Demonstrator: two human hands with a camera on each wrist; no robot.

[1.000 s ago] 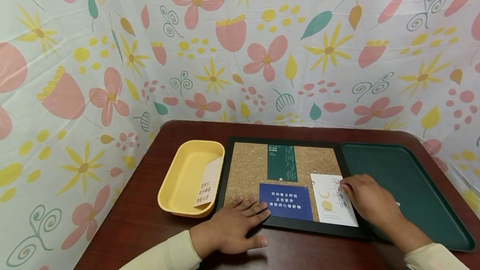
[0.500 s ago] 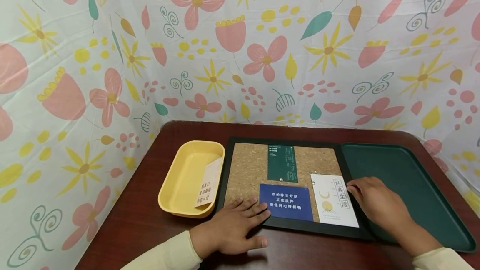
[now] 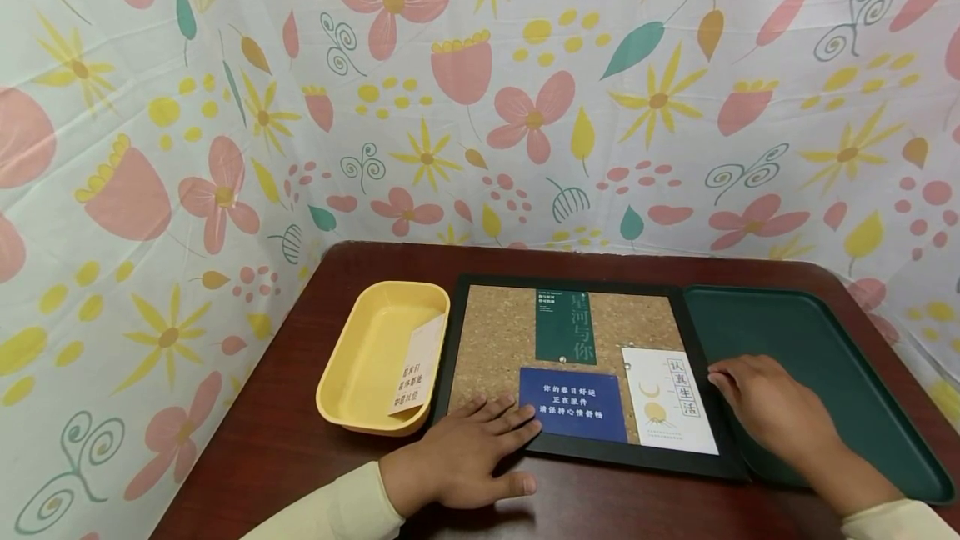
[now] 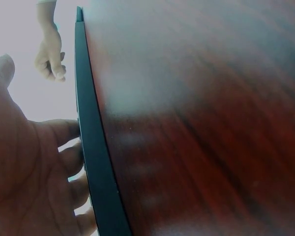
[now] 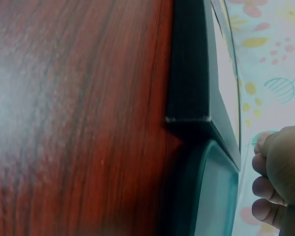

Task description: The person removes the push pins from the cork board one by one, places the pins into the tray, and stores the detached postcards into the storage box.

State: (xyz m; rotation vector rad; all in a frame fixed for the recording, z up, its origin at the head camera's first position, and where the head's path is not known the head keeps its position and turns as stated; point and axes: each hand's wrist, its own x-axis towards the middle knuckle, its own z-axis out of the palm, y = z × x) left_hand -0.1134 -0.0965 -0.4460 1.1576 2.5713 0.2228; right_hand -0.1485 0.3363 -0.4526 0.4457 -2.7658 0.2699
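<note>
My left hand (image 3: 468,452) lies spread on the black frame of a corkboard (image 3: 491,327), its fingertips at the left edge of a blue card (image 3: 572,415); in the left wrist view its fingers reach over the frame's edge. A white card (image 3: 663,423) lies on the board's right side, with a small pushpin (image 3: 627,366) by its left edge. A green card (image 3: 555,332) is above the blue one. My right hand (image 3: 776,407) is over the dark green tray (image 3: 780,315), thumb and forefinger together and other fingers curled. Nothing shows between them; a tiny thing could be hidden.
A yellow basket (image 3: 367,340) stands left of the board, with a beige card (image 3: 420,361) leaning inside it. Board and tray sit side by side on the brown table (image 3: 262,432). A flowered cloth (image 3: 480,148) hangs behind and at the left.
My right hand has drawn back to the right, from the white card's upper right part to over the tray, uncovering the card's lettering. The left hand has stayed put.
</note>
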